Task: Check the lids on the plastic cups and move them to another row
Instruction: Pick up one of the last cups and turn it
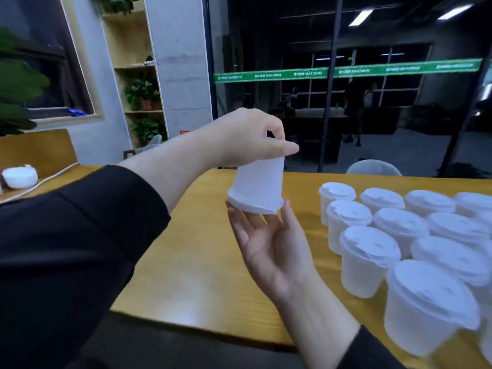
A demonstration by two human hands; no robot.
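Note:
A white plastic cup (257, 185) is held upside down in the air above the wooden table (191, 262), its lid facing down. My left hand (247, 137) grips the cup's base from above with curled fingers and thumb. My right hand (269, 243) is palm up beneath it, its straight fingertips touching the lid's rim. Several lidded white cups (370, 251) stand in rows on the right side of the table.
A white round object (20, 176) and a white cable (53, 177) lie at the table's far left. A chair back (374, 167) shows beyond the far edge. Shelves with plants (141, 94) stand behind, next to a glass wall.

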